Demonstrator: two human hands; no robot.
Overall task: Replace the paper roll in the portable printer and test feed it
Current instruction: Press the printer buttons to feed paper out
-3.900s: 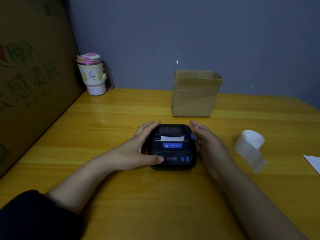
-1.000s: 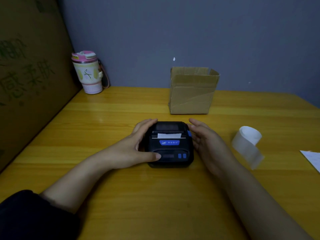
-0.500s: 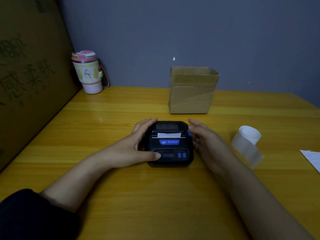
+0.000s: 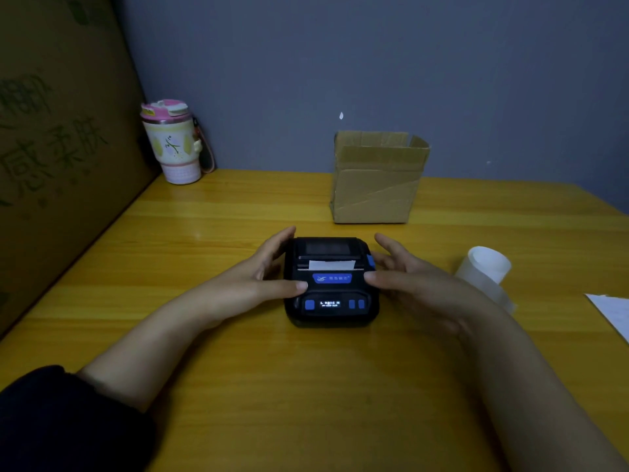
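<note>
Two changes stand out against half a second ago: the printer's (image 4: 331, 281) small display (image 4: 329, 303) is now lit, where it was dark, and our left thumb has lifted off the blue button (image 4: 309, 304) it covered. We judge that the press was the power-on, so the unit is awake with its lid shut and a short white paper tab (image 4: 332, 265) showing at the slot; the feed test looks next.

Our left hand (image 4: 258, 277) cups the printer's left flank, fingers loosely curved against it, thumb laid across its front. Our right hand (image 4: 413, 287) is open and spread at the printer's right flank, thumb tip touching the casing, holding nothing else.

The printer is a squat, rounded block of matte black plastic with blue keys, sitting on the glossy yellow wooden table (image 4: 306, 386). Right of the printer lies a loose curl of thin white paper (image 4: 486, 270). Behind the printer stands an open, taped cardboard box (image 4: 376, 185), and far to the printer's back-left a pastel tumbler (image 4: 172, 144).
</note>
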